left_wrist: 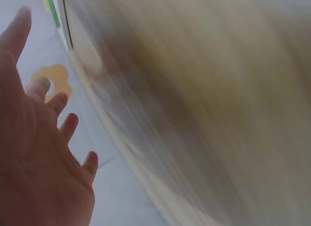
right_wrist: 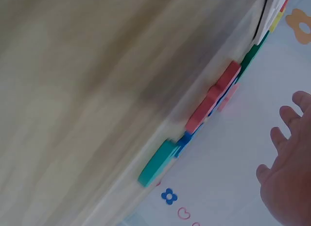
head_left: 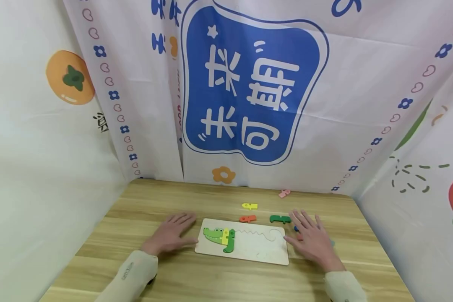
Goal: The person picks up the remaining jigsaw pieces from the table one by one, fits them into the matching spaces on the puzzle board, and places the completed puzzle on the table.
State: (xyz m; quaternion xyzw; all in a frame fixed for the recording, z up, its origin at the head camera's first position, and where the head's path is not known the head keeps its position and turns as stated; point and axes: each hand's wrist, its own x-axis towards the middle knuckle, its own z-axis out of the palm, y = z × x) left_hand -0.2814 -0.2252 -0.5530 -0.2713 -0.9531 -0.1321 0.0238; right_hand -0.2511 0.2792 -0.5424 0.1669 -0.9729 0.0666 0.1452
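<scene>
A pale wooden puzzle board [head_left: 256, 251] lies flat on the table. At its left end sit a green crocodile head piece [head_left: 212, 235], a narrow yellow piece [head_left: 225, 237] and a green leg piece [head_left: 230, 242]. Beside the board's left edge is my left hand [head_left: 170, 235], fingers extended, thumb tip right at the edge. My right hand [head_left: 312, 240] is spread at the opposite end, its thumb by the right edge. Partly hidden by the right hand in the head view, a red piece [right_wrist: 214, 97], a blue piece [right_wrist: 183, 141] and a teal piece [right_wrist: 158, 163] show in the right wrist view.
Behind the board lie a loose yellow piece [head_left: 250, 206], an orange-red piece [head_left: 247, 218] and a dark green piece [head_left: 280, 219]. Farther back is a pink piece [head_left: 284, 193]. Printed cloth [head_left: 343, 126] hangs around the wooden table [head_left: 196, 277] at the back and sides.
</scene>
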